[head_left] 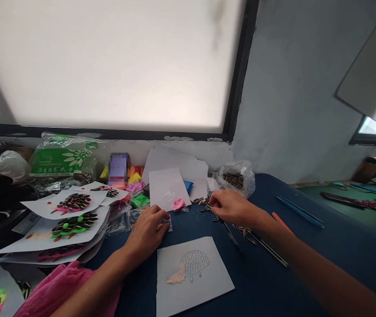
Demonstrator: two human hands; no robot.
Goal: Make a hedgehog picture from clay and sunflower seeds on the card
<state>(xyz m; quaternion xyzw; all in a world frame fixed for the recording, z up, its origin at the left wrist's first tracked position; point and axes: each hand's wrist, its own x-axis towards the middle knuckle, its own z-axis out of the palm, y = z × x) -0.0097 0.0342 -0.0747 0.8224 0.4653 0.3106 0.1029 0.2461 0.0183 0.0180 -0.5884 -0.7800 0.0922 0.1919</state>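
My left hand (148, 229) rests on the blue table with its fingers curled against a small clear plastic packet (170, 223). My right hand (229, 204) is closed in a pinch over loose sunflower seeds (202, 202); its fingertips hide whatever they hold. Between my forearms lies a white sheet (201, 304) with a pencil-drawn hedgehog, whose head is covered in peach clay (176, 277). A lump of pink clay (178, 204) sits in clear wrapping beyond my hands.
Finished seed pictures (72, 203) are stacked at the left beside pink cloth (62, 290). A green seed bag (62, 156) and an open bag of seeds (236, 178) stand by the wall. Tweezers (300, 211) and a dark pen (230, 235) lie at right.
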